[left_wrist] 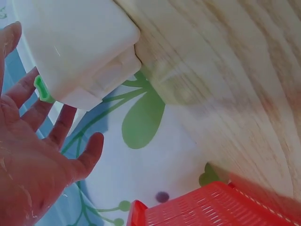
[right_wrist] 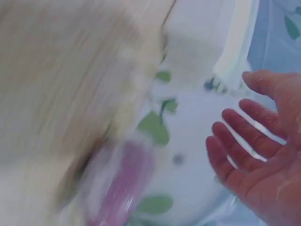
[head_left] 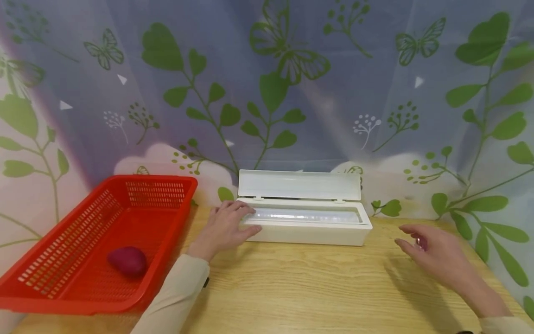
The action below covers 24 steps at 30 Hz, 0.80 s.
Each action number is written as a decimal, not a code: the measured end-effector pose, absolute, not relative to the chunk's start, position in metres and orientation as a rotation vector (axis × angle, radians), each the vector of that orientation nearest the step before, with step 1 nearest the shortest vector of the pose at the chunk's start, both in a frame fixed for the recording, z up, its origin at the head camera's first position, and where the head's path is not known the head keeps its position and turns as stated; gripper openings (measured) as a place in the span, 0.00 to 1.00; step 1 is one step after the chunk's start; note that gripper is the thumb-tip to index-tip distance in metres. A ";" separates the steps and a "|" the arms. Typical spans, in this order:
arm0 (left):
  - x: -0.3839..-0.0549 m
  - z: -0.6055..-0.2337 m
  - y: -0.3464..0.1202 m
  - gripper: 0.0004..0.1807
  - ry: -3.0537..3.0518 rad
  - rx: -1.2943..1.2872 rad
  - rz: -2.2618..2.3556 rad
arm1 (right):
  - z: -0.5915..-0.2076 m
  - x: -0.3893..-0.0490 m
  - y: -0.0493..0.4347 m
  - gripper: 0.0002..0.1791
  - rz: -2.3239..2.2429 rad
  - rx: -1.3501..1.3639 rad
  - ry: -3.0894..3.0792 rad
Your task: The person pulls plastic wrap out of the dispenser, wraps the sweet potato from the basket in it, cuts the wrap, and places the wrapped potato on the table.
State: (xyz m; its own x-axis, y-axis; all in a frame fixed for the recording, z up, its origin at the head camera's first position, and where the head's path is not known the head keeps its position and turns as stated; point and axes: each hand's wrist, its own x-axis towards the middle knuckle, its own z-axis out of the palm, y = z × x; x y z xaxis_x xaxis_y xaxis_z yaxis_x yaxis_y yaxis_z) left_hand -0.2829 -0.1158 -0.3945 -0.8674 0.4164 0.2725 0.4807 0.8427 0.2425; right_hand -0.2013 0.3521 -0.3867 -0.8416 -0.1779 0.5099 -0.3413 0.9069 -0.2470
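A white cling film box (head_left: 308, 234) stands on the table with its lid tipped back and a roll of clear film (head_left: 308, 215) inside. My left hand (head_left: 227, 226) rests at its left end, fingers spread over the rim and thumb at the front. A small green piece (left_wrist: 43, 89) on the box shows by those fingers in the left wrist view. To the right, my right hand (head_left: 442, 253) is held with fingers extended and nothing in its palm. Close by lies a purple thing in clear film (right_wrist: 120, 181), blurred in the right wrist view and mostly hidden by the hand in the head view.
A red perforated basket (head_left: 167, 260) stands at the left with a purple sweet potato (head_left: 127, 260) in it. Behind the wooden table (head_left: 292, 287) hangs a leaf-patterned curtain (head_left: 333, 116), which also comes down along the right side.
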 end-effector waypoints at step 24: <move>-0.298 -0.391 -0.118 0.18 -2.887 -0.600 -0.673 | -0.389 -0.286 0.279 0.12 0.573 0.597 -2.715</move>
State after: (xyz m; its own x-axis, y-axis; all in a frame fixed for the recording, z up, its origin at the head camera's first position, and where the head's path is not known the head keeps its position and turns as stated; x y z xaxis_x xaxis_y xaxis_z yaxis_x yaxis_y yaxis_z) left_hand -0.2980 -0.1182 -0.3913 -0.9147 0.3512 0.1998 0.4033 0.8228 0.4004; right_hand -0.2857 0.2795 -0.3890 -0.8678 -0.3330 0.3688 -0.4536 0.8339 -0.3144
